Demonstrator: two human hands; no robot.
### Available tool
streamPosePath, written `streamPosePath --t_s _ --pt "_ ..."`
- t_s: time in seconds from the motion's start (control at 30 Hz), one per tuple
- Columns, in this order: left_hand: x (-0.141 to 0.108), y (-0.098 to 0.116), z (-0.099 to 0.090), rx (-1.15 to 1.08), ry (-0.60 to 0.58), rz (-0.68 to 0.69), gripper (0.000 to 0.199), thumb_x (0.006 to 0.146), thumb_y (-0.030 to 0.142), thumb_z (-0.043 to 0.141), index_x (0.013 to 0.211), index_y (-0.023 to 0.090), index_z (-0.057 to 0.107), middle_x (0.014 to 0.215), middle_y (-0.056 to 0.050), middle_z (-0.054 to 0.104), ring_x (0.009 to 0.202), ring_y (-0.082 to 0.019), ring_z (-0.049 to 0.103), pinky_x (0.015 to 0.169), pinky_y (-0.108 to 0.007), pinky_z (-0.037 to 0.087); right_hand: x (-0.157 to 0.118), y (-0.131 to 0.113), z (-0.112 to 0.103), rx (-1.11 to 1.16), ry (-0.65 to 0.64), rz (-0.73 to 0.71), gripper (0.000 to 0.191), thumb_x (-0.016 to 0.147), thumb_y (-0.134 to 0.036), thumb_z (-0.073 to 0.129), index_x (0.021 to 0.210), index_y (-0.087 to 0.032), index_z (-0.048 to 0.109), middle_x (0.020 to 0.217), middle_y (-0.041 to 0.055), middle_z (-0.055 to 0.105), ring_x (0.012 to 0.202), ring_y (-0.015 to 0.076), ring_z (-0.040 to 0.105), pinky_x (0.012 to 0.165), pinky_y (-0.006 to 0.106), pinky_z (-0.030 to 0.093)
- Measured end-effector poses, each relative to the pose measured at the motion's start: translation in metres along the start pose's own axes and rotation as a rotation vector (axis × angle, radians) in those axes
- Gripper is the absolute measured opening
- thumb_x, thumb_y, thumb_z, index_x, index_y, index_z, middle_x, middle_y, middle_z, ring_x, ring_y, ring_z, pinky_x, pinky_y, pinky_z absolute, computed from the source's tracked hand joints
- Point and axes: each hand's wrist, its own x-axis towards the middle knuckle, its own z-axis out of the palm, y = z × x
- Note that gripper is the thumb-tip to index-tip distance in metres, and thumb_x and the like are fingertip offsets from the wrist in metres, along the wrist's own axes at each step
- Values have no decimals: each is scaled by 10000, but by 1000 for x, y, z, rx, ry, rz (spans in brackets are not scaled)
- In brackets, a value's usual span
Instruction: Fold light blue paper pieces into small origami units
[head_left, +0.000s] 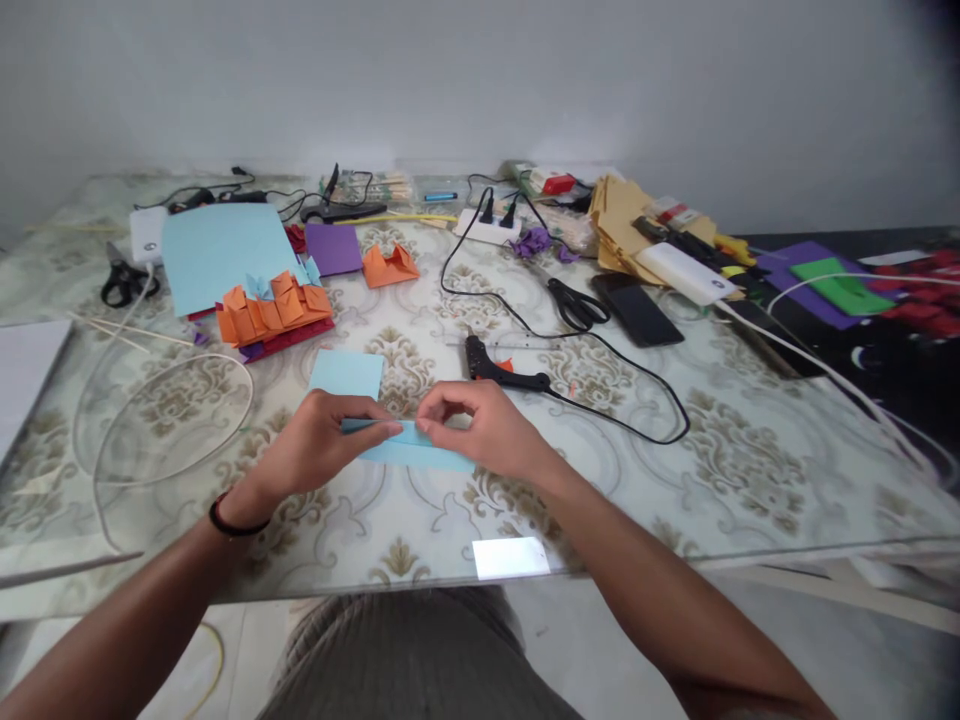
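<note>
Between my hands, over the near middle of the table, is a light blue sheet of paper (pixel 420 455) with a fold along its far edge. My left hand (pixel 334 435) pinches the left part of that fold between thumb and fingers. On the right part, my right hand (pixel 476 425) has thumb and forefinger pressed together on the same fold. A second light blue paper square (pixel 349 374) lies flat just beyond my left hand. Past my right hand rests a black glue gun (pixel 502 370) with an orange trigger, its cord trailing right.
Folded orange paper pieces (pixel 274 308) and a large blue sheet (pixel 225 250) lie at the back left. Black scissors (pixel 574 303), a phone (pixel 637 308) and a white power strip (pixel 487 227) are beyond the glue gun. A looping white cable (pixel 244 385) crosses the left side.
</note>
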Motion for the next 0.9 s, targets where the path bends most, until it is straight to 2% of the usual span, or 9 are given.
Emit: streamPosePath --t_s 0.07,0.17,0.27,0.4,0.57,0.73,0.83,0.9 --pt "0 0 -4 -17 7 -17 276 900 411 712 812 170 813 699 7 744 625 -117 578 579 -228 401 0 0 -2 5 16 -11 36 837 -185 691 802 -177 690 780 3 691 719 131 604 689 244 491" --pt "0 0 -7 0 -61 -6 259 908 375 698 797 165 802 690 15 731 636 -114 572 595 -218 406 -1 1 -1 -23 15 -30 46 807 -145 687 775 -177 678 764 -5 683 715 128 596 690 241 484" --pt "-1 -2 -3 76 -148 38 230 929 345 674 861 170 808 740 18 748 669 -118 592 626 -216 414 -1 2 3 -75 -25 -38 59 785 -121 683 762 -175 678 738 -8 673 700 128 586 678 242 473" --pt "-2 -5 5 96 -195 89 245 953 338 646 895 166 810 722 21 729 639 -110 558 611 -220 396 0 2 6 -113 -73 -63 101 759 -77 671 748 -177 668 731 -14 668 690 124 575 673 240 459" --pt "-1 -7 0 58 -142 32 270 933 374 671 827 170 814 633 32 649 588 -97 477 553 -214 355 0 -1 -2 -140 -56 -88 124 750 -59 650 734 -182 651 719 -27 654 676 115 546 661 233 441" --pt "2 -8 -12 -15 -102 -89 298 889 437 715 784 172 804 623 23 617 568 -94 452 505 -208 324 -1 -2 -23 -154 44 -90 91 767 -100 663 733 -184 645 725 -17 655 689 127 564 670 246 457" --pt "3 -5 -11 -166 40 -158 326 860 470 745 762 161 772 633 13 618 548 -90 466 472 -197 313 0 1 -31 -34 195 -72 59 836 -191 669 782 -191 645 725 -15 630 674 126 573 658 249 475" --pt "3 -3 -6 -306 160 -192 327 857 479 747 787 160 740 646 10 627 527 -88 478 452 -192 310 2 2 -29 104 283 -45 102 892 -293 657 859 -196 652 748 -9 630 671 129 584 652 254 498"
